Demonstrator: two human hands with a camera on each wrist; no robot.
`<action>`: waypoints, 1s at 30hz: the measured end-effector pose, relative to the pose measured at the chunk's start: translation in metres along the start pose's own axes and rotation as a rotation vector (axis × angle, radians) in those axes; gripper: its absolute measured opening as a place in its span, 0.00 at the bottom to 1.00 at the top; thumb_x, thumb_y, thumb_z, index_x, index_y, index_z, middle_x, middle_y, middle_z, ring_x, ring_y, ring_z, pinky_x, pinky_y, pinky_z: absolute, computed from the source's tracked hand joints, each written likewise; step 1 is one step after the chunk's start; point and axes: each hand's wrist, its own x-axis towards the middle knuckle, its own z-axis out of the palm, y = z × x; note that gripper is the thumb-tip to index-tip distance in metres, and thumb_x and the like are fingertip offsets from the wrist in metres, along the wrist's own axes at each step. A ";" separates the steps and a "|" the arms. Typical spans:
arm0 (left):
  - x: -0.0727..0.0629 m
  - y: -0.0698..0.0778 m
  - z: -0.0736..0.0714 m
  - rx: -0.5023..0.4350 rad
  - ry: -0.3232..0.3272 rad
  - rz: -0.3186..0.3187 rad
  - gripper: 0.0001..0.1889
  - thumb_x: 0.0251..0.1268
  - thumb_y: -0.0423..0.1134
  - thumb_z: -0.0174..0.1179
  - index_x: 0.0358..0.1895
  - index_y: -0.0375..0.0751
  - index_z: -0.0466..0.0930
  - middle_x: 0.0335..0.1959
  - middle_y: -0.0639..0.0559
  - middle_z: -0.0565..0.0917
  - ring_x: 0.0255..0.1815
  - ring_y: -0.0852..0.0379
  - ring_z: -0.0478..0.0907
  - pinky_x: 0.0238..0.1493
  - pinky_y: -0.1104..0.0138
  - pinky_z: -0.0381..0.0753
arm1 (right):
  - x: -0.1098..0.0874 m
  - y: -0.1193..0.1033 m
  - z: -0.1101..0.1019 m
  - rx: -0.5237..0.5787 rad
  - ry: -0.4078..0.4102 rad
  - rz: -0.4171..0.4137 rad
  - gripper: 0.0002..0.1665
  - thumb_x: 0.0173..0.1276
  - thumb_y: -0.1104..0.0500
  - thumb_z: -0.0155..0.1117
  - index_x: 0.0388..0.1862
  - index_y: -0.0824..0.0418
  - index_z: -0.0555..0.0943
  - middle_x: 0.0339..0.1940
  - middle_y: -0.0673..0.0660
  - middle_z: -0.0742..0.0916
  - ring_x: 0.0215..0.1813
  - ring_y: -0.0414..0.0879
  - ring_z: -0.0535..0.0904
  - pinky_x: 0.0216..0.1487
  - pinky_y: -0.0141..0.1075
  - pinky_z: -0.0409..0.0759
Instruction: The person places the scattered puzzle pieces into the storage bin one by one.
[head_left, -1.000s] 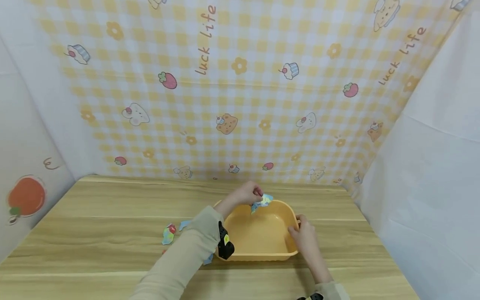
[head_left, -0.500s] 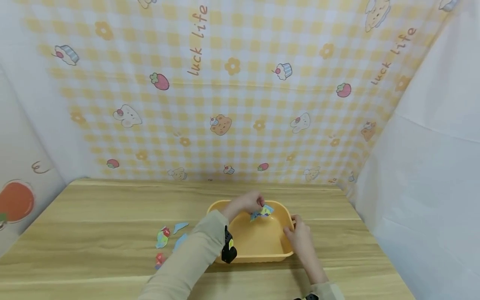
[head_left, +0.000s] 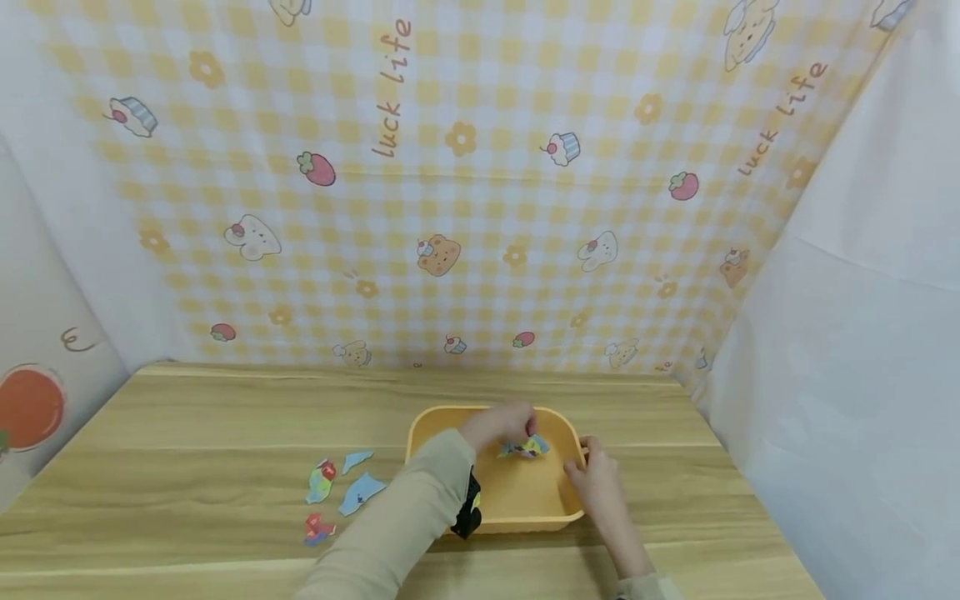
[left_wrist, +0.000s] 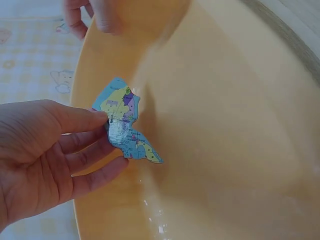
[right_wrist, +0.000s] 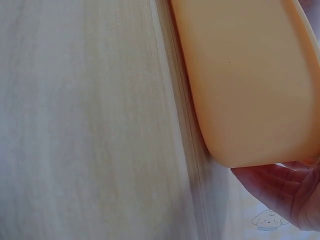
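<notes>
My left hand [head_left: 504, 422] reaches over the yellow plastic basin [head_left: 525, 523] and pinches a map puzzle piece [left_wrist: 120, 112] between thumb and fingers. That piece has an irregular outline, light blue with yellow and purple patches and tiny print. In the left wrist view it hangs inside the basin, near the side wall. My right hand [head_left: 602, 483] grips the basin's right end, thumb over the rim and fingers outside by the handle. The right wrist view shows the basin's outer wall, with the right hand [right_wrist: 280, 190] curled at its lower corner.
Left of the basin, several more map pieces lie on the wooden table [head_left: 225, 467]: a yellow-green one [head_left: 321, 482], a red one [head_left: 318, 529], a small blue one [head_left: 357, 461] and a larger blue one [head_left: 362, 494]. A checked cloth [head_left: 405, 200] hangs behind the table.
My left hand has lowered with the map puzzle piece from above the far rim down into the basin. The right hand keeps its grip. The head view has shifted slightly.
</notes>
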 end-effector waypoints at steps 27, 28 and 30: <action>-0.005 0.010 0.005 0.157 -0.039 -0.008 0.11 0.55 0.24 0.50 0.38 0.38 0.78 0.32 0.52 0.77 0.29 0.61 0.67 0.32 0.73 0.69 | 0.000 0.003 0.004 -0.012 0.029 -0.008 0.17 0.55 0.68 0.60 0.45 0.72 0.73 0.28 0.66 0.84 0.28 0.51 0.80 0.26 0.38 0.78; 0.008 -0.002 0.013 0.160 -0.042 0.014 0.11 0.53 0.24 0.50 0.35 0.39 0.78 0.29 0.54 0.75 0.27 0.61 0.66 0.30 0.72 0.68 | 0.000 0.003 0.004 -0.010 0.027 -0.005 0.17 0.55 0.68 0.60 0.45 0.72 0.73 0.28 0.66 0.84 0.29 0.51 0.80 0.26 0.38 0.79; 0.031 -0.021 0.026 0.150 -0.060 0.033 0.11 0.52 0.25 0.51 0.36 0.41 0.78 0.31 0.54 0.76 0.28 0.60 0.68 0.31 0.71 0.70 | 0.001 0.003 0.005 -0.009 0.026 0.000 0.18 0.55 0.68 0.60 0.45 0.72 0.73 0.28 0.66 0.84 0.29 0.51 0.80 0.27 0.39 0.79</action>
